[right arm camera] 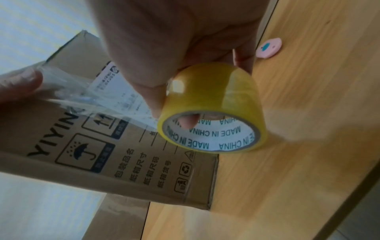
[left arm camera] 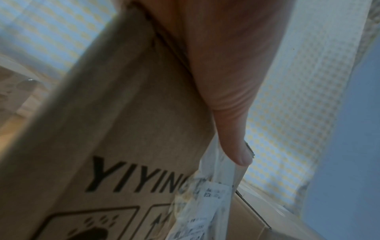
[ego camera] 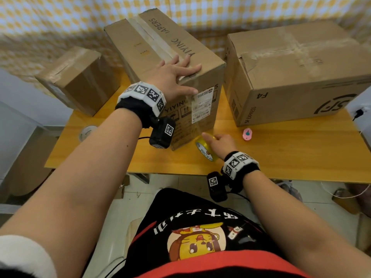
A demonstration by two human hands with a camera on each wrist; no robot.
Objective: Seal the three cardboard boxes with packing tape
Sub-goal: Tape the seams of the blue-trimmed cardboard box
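Note:
A tall brown box printed YIYING (ego camera: 160, 63) (left arm camera: 123, 129) (right arm camera: 102, 154) stands mid-table. My left hand (ego camera: 172, 75) lies flat on its near top edge, fingers straight, with the thumb (left arm camera: 236, 138) pressing clear tape onto the front face. A clear strip (ego camera: 197, 119) (right arm camera: 86, 97) runs down from there to a yellow tape roll (ego camera: 206, 149) (right arm camera: 213, 110). My right hand (ego camera: 220, 144) grips that roll low by the box's front corner, fingers through its core. A small box (ego camera: 78, 77) sits to the left and a large SF Express box (ego camera: 297, 73) to the right.
A small pink cutter (ego camera: 248, 134) (right arm camera: 269, 47) lies on the wooden table (ego camera: 281, 153) in front of the large box. A round white object (ego camera: 87, 132) rests near the table's left edge. A yellow checked cloth (ego camera: 50, 21) hangs behind the boxes.

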